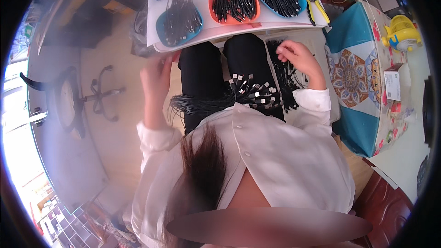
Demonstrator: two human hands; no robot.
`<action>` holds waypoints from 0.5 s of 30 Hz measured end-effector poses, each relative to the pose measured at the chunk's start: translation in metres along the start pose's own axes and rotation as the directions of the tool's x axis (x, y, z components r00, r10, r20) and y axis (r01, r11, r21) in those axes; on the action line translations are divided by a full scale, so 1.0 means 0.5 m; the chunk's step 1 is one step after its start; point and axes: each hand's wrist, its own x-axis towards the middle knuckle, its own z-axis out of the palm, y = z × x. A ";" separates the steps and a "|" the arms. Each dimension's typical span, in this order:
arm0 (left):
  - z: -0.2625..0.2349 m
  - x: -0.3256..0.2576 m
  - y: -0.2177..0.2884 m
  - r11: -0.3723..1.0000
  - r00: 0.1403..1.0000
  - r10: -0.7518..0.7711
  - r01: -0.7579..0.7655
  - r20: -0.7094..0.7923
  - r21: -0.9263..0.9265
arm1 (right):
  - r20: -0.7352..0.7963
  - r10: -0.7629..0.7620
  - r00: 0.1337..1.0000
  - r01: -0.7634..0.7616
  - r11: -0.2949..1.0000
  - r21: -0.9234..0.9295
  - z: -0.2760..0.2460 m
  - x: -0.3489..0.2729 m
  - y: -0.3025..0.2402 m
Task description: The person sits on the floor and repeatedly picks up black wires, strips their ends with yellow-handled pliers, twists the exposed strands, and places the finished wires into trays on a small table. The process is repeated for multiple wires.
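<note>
Across my lap lies a bundle of black USB cables [202, 103], its plugs to the right and its thin loose ends to the left. My left hand [156, 76] is held left of my thigh, just below the table's front edge; haze blurs its fingers. Over a pile of black cables [287, 76] beside my right thigh, my right hand [297, 58] has its fingers curled in toward the thumb. Whatever they may pinch is too small to name. Short black cables fill a blue tray [198, 31], an orange tray [211, 11] and a second blue tray [303, 1] on the table.
Yellow-handled pliers [317, 7] lie at the right of the white table [239, 31]. A cloth-covered stand [351, 82] to my right bears a yellow fan [402, 34] and a small white box [392, 85]. A wheeled chair [69, 96] stands to the left.
</note>
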 end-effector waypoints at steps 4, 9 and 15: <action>0.087 0.189 0.018 0.968 0.965 0.241 -0.230 -0.104 0.104 | -0.122 -0.268 0.956 0.220 0.925 -0.310 0.050 0.091 -0.164; 0.152 0.293 0.019 0.942 0.988 0.143 -0.119 -0.056 0.315 | -0.277 -0.281 0.919 0.048 0.777 -0.628 0.096 0.247 -0.224; 0.166 0.286 0.018 0.940 0.993 0.103 -0.078 -0.059 0.333 | -0.312 -0.255 0.915 -0.145 0.515 -0.845 0.123 0.302 -0.218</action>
